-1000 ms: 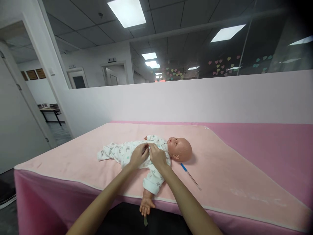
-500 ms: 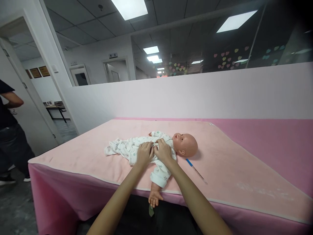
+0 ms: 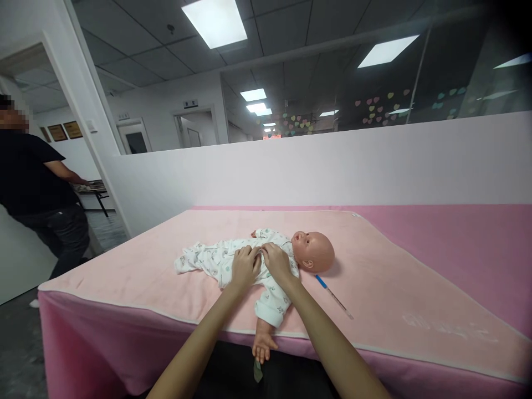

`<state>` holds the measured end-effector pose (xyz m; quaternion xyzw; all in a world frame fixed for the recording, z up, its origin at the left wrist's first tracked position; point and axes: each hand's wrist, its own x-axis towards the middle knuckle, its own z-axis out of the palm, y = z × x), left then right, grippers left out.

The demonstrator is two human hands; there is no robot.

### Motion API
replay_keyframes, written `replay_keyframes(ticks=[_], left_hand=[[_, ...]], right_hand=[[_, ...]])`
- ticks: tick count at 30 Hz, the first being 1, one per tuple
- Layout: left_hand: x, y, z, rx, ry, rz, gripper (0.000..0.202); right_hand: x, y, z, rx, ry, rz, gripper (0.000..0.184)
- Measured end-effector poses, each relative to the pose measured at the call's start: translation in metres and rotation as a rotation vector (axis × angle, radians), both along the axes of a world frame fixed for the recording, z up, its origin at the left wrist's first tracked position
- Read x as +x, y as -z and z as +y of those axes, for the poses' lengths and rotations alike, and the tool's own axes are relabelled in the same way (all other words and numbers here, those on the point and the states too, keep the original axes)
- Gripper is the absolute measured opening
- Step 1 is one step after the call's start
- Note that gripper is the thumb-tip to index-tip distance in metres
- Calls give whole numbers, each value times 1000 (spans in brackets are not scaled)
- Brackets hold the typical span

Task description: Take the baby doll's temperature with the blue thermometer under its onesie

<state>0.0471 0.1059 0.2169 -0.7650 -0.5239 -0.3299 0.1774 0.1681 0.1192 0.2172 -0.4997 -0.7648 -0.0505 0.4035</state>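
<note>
A baby doll (image 3: 313, 251) in a white patterned romper (image 3: 208, 258) lies on its back on a pink blanket (image 3: 386, 288), head to the right. Both my hands rest on its chest. My left hand (image 3: 245, 266) and my right hand (image 3: 276, 261) meet at the romper's front, fingers curled and pinching the cloth near the collar. The doll's near arm hangs over the table's front edge, its bare hand (image 3: 262, 346) dangling. A thin thermometer with a blue end (image 3: 332, 295) lies on the blanket just right of my right forearm.
The blanket covers a table draped in a darker pink cloth (image 3: 469, 244), backed by a low white partition wall (image 3: 332, 166). A person in a black shirt (image 3: 37, 183) stands at the left by a doorway. Grey floor lies left of the table.
My hands stay on the doll's chest with small finger shifts. The person in black at the left has come further into view and nearer the table's left side.
</note>
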Motion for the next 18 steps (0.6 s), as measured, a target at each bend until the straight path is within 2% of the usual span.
replay_keyframes(ticks=[6,11,18], left_hand=[[7,-6,11,-18,5,-69,19],[8,-1,12,-7,34,-69,18],[8,3,12,-2,-15,-82,15]], right_hand=[[1,2,8,-64,-4,101,17],[2,2,6,-108,-20,198,16],[2,4,2,-72,-39,287,17]])
